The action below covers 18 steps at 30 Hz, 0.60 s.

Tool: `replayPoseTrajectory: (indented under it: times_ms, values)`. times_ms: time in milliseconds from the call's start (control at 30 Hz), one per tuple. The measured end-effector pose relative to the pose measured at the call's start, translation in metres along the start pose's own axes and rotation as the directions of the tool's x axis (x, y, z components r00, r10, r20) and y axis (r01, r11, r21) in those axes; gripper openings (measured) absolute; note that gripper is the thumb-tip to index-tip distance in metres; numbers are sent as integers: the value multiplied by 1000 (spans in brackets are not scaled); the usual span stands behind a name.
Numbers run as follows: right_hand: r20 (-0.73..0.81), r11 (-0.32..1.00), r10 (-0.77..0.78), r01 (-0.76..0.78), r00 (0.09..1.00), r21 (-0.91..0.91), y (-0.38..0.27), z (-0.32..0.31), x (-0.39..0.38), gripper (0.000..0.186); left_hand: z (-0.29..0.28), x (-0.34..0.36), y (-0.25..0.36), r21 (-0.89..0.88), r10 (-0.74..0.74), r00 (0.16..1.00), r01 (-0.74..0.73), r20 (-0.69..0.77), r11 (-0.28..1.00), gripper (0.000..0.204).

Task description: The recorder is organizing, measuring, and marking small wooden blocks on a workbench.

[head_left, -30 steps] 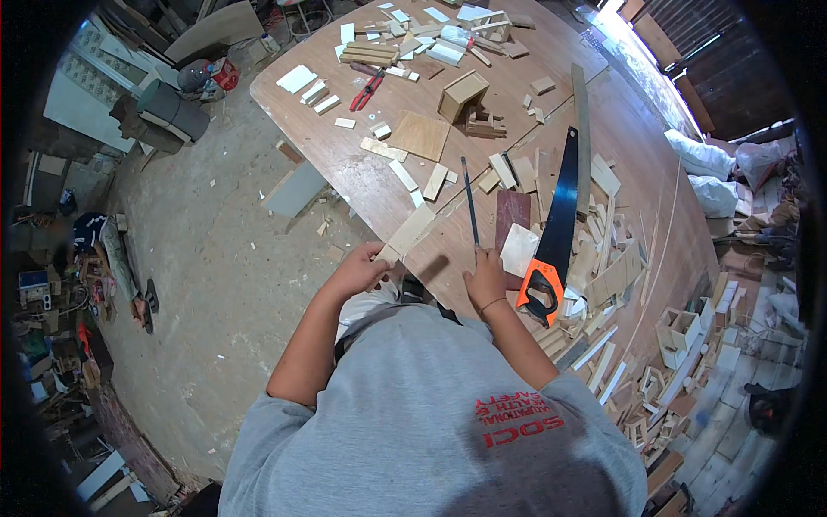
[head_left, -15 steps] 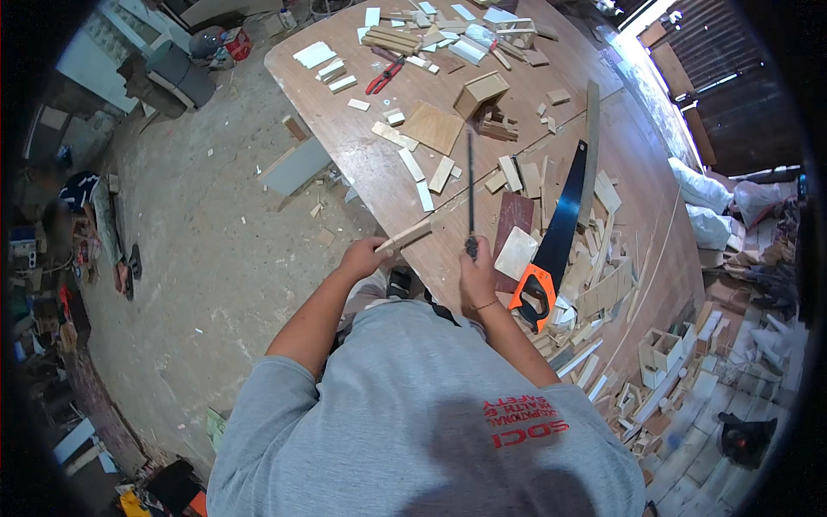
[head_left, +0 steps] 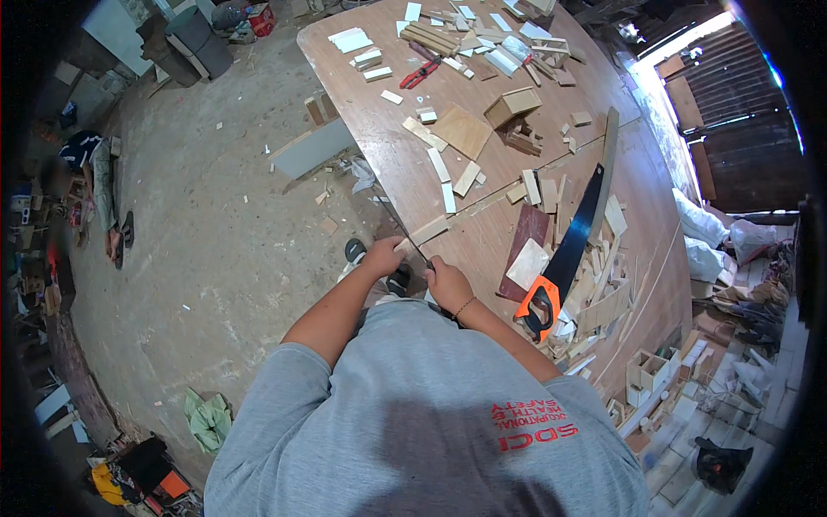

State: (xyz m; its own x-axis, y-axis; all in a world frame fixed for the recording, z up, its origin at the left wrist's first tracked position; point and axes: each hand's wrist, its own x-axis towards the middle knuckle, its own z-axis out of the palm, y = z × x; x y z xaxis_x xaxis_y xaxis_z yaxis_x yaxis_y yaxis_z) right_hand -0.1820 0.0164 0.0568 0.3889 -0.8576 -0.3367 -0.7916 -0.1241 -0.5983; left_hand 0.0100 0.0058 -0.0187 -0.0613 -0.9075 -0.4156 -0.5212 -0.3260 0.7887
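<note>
My left hand (head_left: 384, 257) is closed on the near end of a small pale wood strip (head_left: 428, 230), which lies over the table's near left edge. Closed as well, my right hand (head_left: 450, 284) grips the dark handle of a thin dark blade (head_left: 416, 248). That blade slants across the wood strip close to my left fingers, its far end pointing down past the table edge. Whether it has teeth is too small to tell. A handsaw (head_left: 570, 243) with an orange and black handle lies to the right of my right hand.
Wood offcuts, a small wooden box (head_left: 512, 107), a square board (head_left: 463, 131) and red-handled pliers (head_left: 420, 72) lie on the wooden table (head_left: 370, 112). Scraps are heaped at the right. A grey panel (head_left: 314, 148) leans beside the table. Another person (head_left: 99, 189) sits far left.
My right hand has moved left and brought the upright blade down across the wood strip. My left hand still holds the strip. The whole view has shifted slightly.
</note>
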Motion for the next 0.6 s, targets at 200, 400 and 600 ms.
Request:
replayPoseTrajectory:
  times_ms: [200, 400, 600]
  values:
    - [-25, 999, 38, -39, 999, -37, 2, 6, 1, 20, 4, 4, -6, -98, -33, 999, 35, 14, 995, 29]
    - [-29, 1000, 17, -17, 999, -12, 0, 8, -4, 19, 10, 6, -20, -282, -53, 996, 72, 76, 957, 28]
    - [-25, 1000, -10, 10, 1000, -16, 4, 3, -8, 19, 3, -2, -7, -397, -55, 986, 114, 158, 911, 26]
